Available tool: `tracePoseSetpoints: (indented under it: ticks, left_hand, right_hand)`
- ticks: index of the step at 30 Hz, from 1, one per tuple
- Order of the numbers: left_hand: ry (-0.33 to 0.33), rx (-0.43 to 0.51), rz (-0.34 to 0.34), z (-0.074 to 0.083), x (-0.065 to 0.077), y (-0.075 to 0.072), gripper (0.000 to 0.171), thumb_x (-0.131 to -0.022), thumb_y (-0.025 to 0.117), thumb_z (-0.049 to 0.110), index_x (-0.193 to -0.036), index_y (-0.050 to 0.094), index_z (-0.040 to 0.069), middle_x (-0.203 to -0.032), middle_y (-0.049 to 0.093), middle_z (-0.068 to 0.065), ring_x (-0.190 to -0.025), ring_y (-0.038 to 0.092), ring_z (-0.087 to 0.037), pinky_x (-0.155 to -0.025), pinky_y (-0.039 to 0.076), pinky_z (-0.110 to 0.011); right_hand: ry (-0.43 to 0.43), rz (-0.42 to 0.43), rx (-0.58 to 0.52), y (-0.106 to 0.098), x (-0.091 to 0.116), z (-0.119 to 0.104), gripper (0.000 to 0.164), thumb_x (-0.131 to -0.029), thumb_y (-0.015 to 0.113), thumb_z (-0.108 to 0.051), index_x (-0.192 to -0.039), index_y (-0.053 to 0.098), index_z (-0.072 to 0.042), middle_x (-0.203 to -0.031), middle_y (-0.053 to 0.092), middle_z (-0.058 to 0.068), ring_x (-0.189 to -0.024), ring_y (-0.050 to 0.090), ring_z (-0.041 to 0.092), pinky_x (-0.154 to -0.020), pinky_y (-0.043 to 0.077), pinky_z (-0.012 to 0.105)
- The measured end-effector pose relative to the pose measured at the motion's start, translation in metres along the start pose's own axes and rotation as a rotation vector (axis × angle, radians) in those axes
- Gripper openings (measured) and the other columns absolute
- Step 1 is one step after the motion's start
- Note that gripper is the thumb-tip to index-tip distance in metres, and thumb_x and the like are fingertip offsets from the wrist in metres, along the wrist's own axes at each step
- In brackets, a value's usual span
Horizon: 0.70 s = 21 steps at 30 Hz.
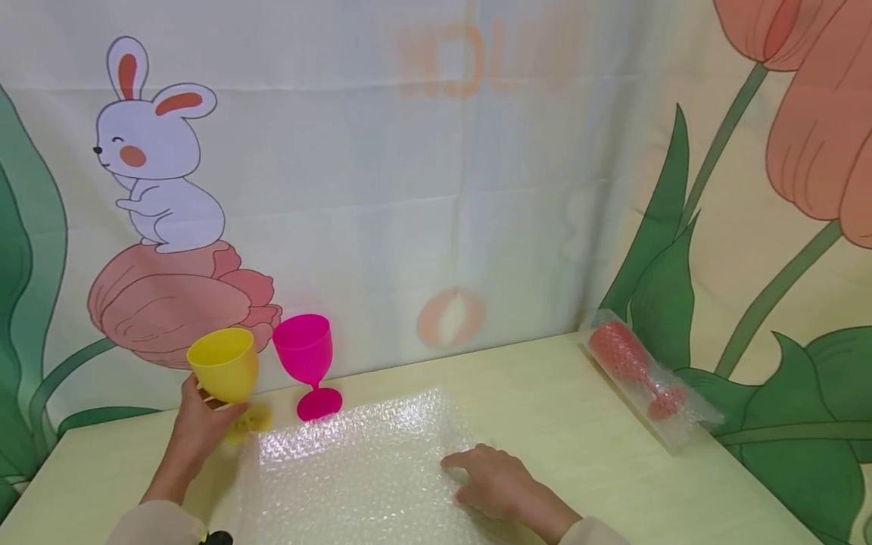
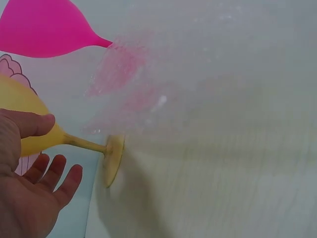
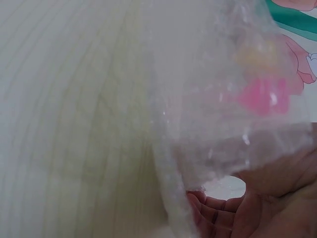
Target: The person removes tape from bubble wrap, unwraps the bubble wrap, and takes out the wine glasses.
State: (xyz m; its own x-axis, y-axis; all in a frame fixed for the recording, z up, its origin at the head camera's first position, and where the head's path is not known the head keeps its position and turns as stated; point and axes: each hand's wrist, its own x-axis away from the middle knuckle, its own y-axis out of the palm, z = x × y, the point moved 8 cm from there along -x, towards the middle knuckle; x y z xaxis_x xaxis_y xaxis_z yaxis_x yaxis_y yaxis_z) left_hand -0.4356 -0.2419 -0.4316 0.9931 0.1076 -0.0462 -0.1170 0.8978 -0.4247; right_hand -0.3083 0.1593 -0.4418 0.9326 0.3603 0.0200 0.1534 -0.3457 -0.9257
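Observation:
My left hand (image 1: pixel 197 428) grips the yellow plastic goblet (image 1: pixel 225 367) by its bowl. In the left wrist view the thumb lies across the goblet (image 2: pixel 22 99) and the other fingers are on its far side. The foot is close to the table; contact cannot be told. Beside it a magenta goblet (image 1: pixel 306 352) stands upright. A clear bubble wrap sheet (image 1: pixel 354 477) spreads before me, partly in front of both goblets' feet. My right hand (image 1: pixel 500 484) is at the sheet's right edge, fingers bent, pinching the bubble wrap (image 3: pixel 208 148) near its border.
A red goblet wrapped in bubble wrap (image 1: pixel 633 371) lies at the table's right side. The pale table (image 1: pixel 545 401) meets a printed curtain (image 1: pixel 354 189) at its back edge. A small black object (image 1: pixel 219 538) shows beside the left sleeve.

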Motion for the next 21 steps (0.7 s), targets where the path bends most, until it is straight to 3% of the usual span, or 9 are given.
tracePoseSetpoints:
  ticks: [11,21]
  left_hand:
    - [-0.057,-0.063,-0.057,-0.008,0.012,-0.008,0.097,-0.100,0.060,0.003,-0.157,-0.018,-0.004,-0.152,0.020,-0.043,-0.138,0.031,-0.057,-0.112,0.034,-0.065]
    - [-0.084,-0.119,-0.121,-0.001,0.030,-0.005,0.096,-0.101,0.061,0.007,-0.157,-0.016,-0.007,-0.153,0.018,-0.042,-0.139,0.030,-0.057,-0.109,0.039,-0.065]
  right_hand:
    - [-0.007,0.002,0.002,0.001,-0.001,-0.002,0.045,-0.085,0.079,-0.018,-0.129,0.071,-0.017,-0.123,0.071,0.007,-0.096,0.062,0.021,-0.070,0.052,0.038]
    - [-0.003,0.004,-0.020,0.001,-0.002,-0.001,0.045,-0.084,0.079,-0.016,-0.128,0.072,-0.017,-0.122,0.072,0.007,-0.094,0.061,0.020,-0.069,0.052,0.039]
